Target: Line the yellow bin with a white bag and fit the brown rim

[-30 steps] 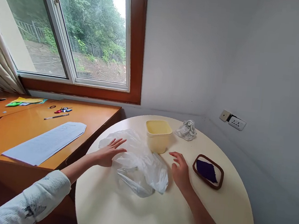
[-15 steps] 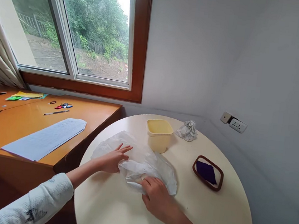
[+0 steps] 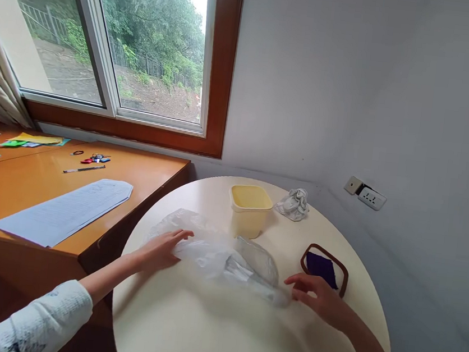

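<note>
A thin, crumpled clear plastic bag (image 3: 212, 258) lies across the round table between my hands. My left hand (image 3: 162, 248) rests on the bag's left part, its fingers stretched out and apart. At the bag's right end, my right hand (image 3: 317, 298) hovers with fingers bent and spread; no grip on the film can be seen. That end of the bag is blurred by motion. Behind the bag stands an open, pale yellow plastic tub (image 3: 251, 214). Just past my right hand is a brown-rimmed lid (image 3: 310, 245) with a folded dark purple cloth (image 3: 320, 268) on it.
On the round white table (image 3: 199, 336), a crumpled whitish cloth (image 3: 294, 204) sits behind the tub. The wooden desk (image 3: 144, 188) at left holds paper sheets (image 3: 70, 208), a pen (image 3: 84, 168) and small items. A wall and window stand behind.
My right hand has moved right, away from the middle of the bag toward the lid. The bag's right part is drawn out further. My left hand has shifted slightly left.
</note>
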A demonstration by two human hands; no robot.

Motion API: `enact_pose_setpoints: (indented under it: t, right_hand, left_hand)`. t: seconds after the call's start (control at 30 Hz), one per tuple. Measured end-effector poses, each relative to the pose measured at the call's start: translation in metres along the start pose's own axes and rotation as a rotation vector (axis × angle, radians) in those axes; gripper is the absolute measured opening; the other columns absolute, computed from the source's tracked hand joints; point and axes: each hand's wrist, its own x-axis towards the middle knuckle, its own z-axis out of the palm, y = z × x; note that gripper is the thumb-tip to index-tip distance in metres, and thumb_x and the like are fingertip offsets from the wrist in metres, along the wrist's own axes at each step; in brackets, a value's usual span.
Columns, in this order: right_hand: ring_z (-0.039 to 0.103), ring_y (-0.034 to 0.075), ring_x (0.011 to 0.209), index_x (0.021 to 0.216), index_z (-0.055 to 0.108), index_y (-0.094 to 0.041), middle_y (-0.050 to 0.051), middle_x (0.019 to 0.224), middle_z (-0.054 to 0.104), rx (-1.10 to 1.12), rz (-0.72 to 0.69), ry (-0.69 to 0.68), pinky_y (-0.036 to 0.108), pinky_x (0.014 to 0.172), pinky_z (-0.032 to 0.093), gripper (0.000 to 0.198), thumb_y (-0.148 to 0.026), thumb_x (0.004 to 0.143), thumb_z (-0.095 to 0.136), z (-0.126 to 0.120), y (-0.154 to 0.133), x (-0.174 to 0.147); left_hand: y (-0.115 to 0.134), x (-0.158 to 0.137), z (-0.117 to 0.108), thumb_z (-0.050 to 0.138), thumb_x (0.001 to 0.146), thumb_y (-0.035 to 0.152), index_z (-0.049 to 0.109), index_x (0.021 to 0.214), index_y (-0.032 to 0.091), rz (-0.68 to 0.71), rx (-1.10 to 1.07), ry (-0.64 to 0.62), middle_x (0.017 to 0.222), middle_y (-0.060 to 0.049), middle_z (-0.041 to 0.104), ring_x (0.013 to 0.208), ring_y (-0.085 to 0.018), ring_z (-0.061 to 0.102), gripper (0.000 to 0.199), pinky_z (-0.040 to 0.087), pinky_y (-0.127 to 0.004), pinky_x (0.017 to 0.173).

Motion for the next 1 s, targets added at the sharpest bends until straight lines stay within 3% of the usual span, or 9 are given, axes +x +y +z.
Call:
enact_pose_setpoints:
  t: [0.07,0.17,0.3,0.37,0.47,0.6,0.8,0.93,1.0]
  right_hand:
    - [0.058,0.019,0.088,0.095,0.063,-0.021,0.005,0.093,0.064,-0.060,0.000,0.055,0.030,0.079,0.043,0.026,-0.039,0.080,0.051,-0.010,-0.007,0.002]
    - [0.058,0.019,0.092,0.092,0.063,-0.019,0.007,0.098,0.064,-0.112,-0.039,0.230,0.030,0.081,0.043,0.031,-0.041,0.083,0.044,-0.007,-0.017,0.025]
    - [0.051,0.022,0.108,0.115,0.055,-0.019,0.010,0.120,0.054,-0.176,0.008,0.279,0.033,0.092,0.037,0.047,-0.040,0.073,0.056,0.022,-0.017,0.074]
    - [0.053,0.024,0.104,0.116,0.055,-0.019,0.011,0.114,0.058,-0.094,0.058,0.259,0.036,0.089,0.038,0.055,-0.038,0.065,0.064,0.037,-0.014,0.094]
    - [0.059,0.020,0.084,0.101,0.063,-0.019,0.006,0.091,0.066,0.033,0.051,0.246,0.032,0.077,0.043,0.039,-0.031,0.064,0.063,0.046,-0.010,0.108]
    - [0.053,0.013,0.053,0.098,0.061,-0.014,0.000,0.059,0.059,0.217,0.052,0.337,0.026,0.055,0.043,0.035,-0.033,0.070,0.052,0.024,-0.002,0.101]
    - [0.048,0.011,0.052,0.092,0.055,-0.016,-0.002,0.059,0.050,0.431,0.036,0.671,0.024,0.050,0.040,0.029,-0.034,0.070,0.050,-0.016,0.014,0.071]
    - [0.044,0.011,0.053,0.085,0.054,-0.019,-0.004,0.056,0.044,0.308,-0.110,0.834,0.023,0.052,0.038,0.016,-0.030,0.077,0.045,0.012,-0.016,0.048]
    - [0.048,0.012,0.056,0.088,0.056,-0.019,-0.002,0.060,0.050,0.045,-0.266,0.558,0.025,0.059,0.041,0.018,-0.029,0.081,0.043,0.041,-0.040,0.037]
  left_hand:
    - [0.004,0.001,-0.002,0.057,0.067,0.023,0.036,0.127,0.027,0.056,0.029,-0.021,0.117,-0.006,0.052,0.102,-0.025,0.051,0.064,0.042,-0.035,0.084]
    - [0.016,0.007,-0.006,0.070,0.060,0.041,0.028,0.134,0.033,0.151,0.092,-0.009,0.130,-0.008,0.041,0.115,-0.031,0.042,0.085,0.036,-0.043,0.094]
    - [0.026,0.027,-0.002,0.072,0.048,0.060,0.008,0.140,0.030,0.251,0.137,-0.003,0.147,-0.013,0.011,0.133,-0.037,0.012,0.116,0.009,-0.055,0.105]
    - [0.024,0.037,0.005,0.069,0.048,0.065,0.003,0.141,0.026,0.259,0.136,-0.050,0.148,-0.015,0.007,0.135,-0.036,0.007,0.121,-0.001,-0.056,0.106]
    - [0.012,0.045,0.018,0.065,0.053,0.066,-0.001,0.141,0.022,0.197,0.088,-0.122,0.147,-0.016,0.014,0.135,-0.033,0.010,0.118,-0.003,-0.055,0.106]
    - [-0.003,0.040,0.031,0.060,0.064,0.061,0.000,0.141,0.024,0.142,0.025,-0.103,0.146,-0.012,0.023,0.134,-0.030,0.018,0.105,0.001,-0.052,0.107]
    - [-0.010,0.037,0.038,0.056,0.070,0.056,0.005,0.141,0.023,0.138,0.058,-0.056,0.145,-0.012,0.026,0.133,-0.028,0.020,0.094,0.005,-0.050,0.108]
    - [-0.009,0.039,0.040,0.054,0.072,0.055,0.006,0.141,0.022,0.127,0.078,-0.049,0.144,-0.011,0.027,0.133,-0.028,0.021,0.091,0.006,-0.050,0.108]
    - [-0.008,0.040,0.040,0.052,0.073,0.057,0.006,0.141,0.022,0.126,0.083,-0.052,0.144,-0.011,0.026,0.133,-0.027,0.021,0.090,0.005,-0.049,0.108]
